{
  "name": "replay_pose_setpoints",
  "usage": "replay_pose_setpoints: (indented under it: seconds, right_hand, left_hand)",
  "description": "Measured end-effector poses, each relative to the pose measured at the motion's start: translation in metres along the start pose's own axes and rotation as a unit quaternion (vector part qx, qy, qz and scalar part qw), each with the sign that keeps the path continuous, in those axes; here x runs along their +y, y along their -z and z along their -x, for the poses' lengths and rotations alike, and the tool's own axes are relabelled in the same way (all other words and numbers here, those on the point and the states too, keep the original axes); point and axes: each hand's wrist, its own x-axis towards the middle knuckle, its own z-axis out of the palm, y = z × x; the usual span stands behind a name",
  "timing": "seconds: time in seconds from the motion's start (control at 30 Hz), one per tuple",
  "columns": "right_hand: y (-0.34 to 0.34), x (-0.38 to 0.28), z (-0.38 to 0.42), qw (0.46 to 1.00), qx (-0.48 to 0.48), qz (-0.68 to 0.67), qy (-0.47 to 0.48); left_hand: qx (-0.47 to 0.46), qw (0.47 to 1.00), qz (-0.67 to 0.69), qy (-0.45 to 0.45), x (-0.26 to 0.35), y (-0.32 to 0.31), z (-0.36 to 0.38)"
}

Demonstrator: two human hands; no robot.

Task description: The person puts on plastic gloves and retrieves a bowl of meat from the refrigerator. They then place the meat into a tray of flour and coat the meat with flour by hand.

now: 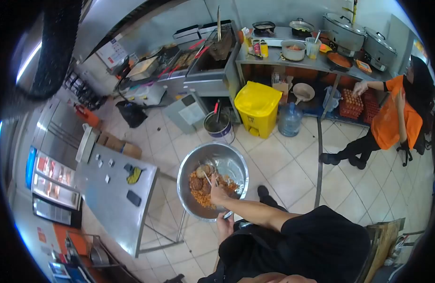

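A large steel mixing bowl (183, 184) holds orange-coloured, rice-like food (198, 199) with several round brown pieces (196, 183) on it. My right hand (219, 194) reaches over the near rim into the bowl, closed on a thin pale utensil (207, 178). The utensil's end sits among the food, and its exact kind is too small to make out. At the bowl's near edge, my left hand (225, 224) grips the rim, its fingers partly hidden.
On the left stands a steel table (118, 207) with a phone (133, 198). Beyond the bowl are a paint-type bucket (217, 125), a yellow bin (258, 111) and a water jug (290, 120). A person in orange (392, 113) reaches toward egg trays (352, 104).
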Motion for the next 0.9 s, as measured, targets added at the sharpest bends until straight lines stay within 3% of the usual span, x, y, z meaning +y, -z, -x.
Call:
replay_pose_setpoints:
  seconds: [0.07, 0.13, 0.2, 0.27, 0.33, 0.4, 0.43, 0.5, 0.53, 0.6, 0.63, 0.7, 0.77, 0.8, 0.9]
  right_hand:
    - [0.034, -0.019, -0.049, 0.998, 0.009, -0.059, 0.022]
    - [0.083, -0.043, -0.097, 0.993, -0.06, -0.102, 0.016]
    - [0.173, -0.075, -0.118, 0.979, -0.137, -0.106, 0.109]
    - [0.238, -0.079, -0.14, 0.939, -0.224, -0.168, 0.198]
    - [0.285, -0.067, -0.186, 0.891, -0.341, -0.213, 0.21]
    - [0.333, -0.052, -0.218, 0.893, -0.35, -0.223, 0.176]
    - [0.344, -0.032, -0.238, 0.905, -0.307, -0.246, 0.16]
    - [0.37, 0.011, -0.27, 0.938, -0.223, -0.236, 0.124]
    - [0.385, 0.024, -0.281, 0.956, -0.182, -0.208, 0.102]
    - [0.396, 0.062, -0.317, 0.98, -0.012, -0.189, 0.061]
    - [0.409, 0.074, -0.331, 0.99, 0.083, -0.1, 0.053]
    - [0.461, 0.09, -0.365, 0.972, 0.236, 0.015, -0.004]
    - [0.531, 0.09, -0.398, 0.933, 0.351, 0.062, -0.051]
    - [0.567, 0.084, -0.415, 0.9, 0.433, 0.036, -0.04]
    - [0.698, 0.056, -0.463, 0.839, 0.514, 0.167, -0.053]
  left_hand:
    - [0.056, 0.998, 0.037, -0.018, 0.009, -0.003, -0.057]
    - [0.098, 0.994, 0.016, -0.048, 0.021, -0.05, -0.081]
    - [0.001, 0.997, 0.072, 0.02, 0.054, -0.039, -0.164]
    - [0.006, 0.997, 0.081, 0.009, 0.074, -0.045, -0.213]
    - [0.018, 0.999, 0.024, -0.038, 0.09, -0.061, -0.262]
    - [0.031, 0.996, -0.034, -0.075, 0.119, -0.088, -0.301]
    - [0.044, 0.995, -0.029, -0.087, 0.132, -0.106, -0.322]
    - [0.104, 0.985, 0.113, -0.081, 0.153, -0.13, -0.36]
    - [0.063, 0.99, 0.114, -0.053, 0.168, -0.094, -0.399]
    - [0.094, 0.978, 0.145, -0.114, 0.187, -0.124, -0.449]
    - [0.113, 0.97, 0.16, -0.144, 0.197, -0.141, -0.46]
    - [0.165, 0.97, 0.101, -0.147, 0.213, -0.145, -0.504]
    - [0.024, 0.981, -0.116, -0.151, 0.224, -0.131, -0.543]
    - [0.042, 0.972, -0.16, -0.168, 0.231, -0.127, -0.563]
    - [0.185, 0.909, -0.293, -0.233, 0.245, -0.103, -0.623]
